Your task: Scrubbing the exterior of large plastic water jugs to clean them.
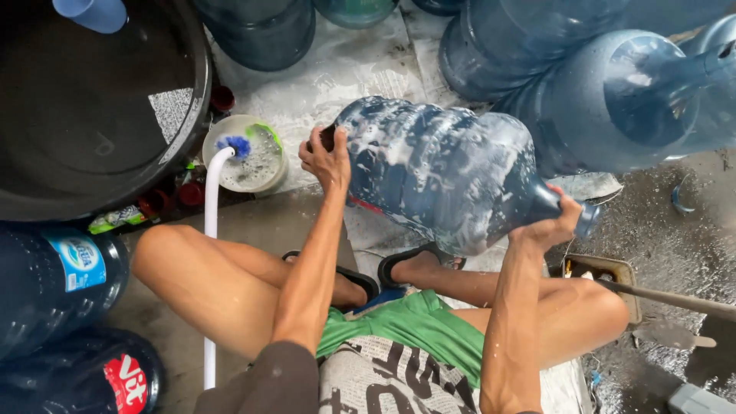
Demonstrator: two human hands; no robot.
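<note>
Soapy jug (441, 172) held by both hands' grip (326, 157) (553, 224); basin (184, 130), brush bowl (264, 165) left.

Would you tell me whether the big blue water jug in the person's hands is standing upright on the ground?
No, the soapy blue water jug lies tilted on its side, held off the ground by the left hand at its base and the right hand at its neck.

Large blue water jug (441, 172), translucent, ribbed body, coated in white soap suds. Lying on its side, held in the air above the person's legs, base end left, narrow neck end pointing right and slightly down.
</note>
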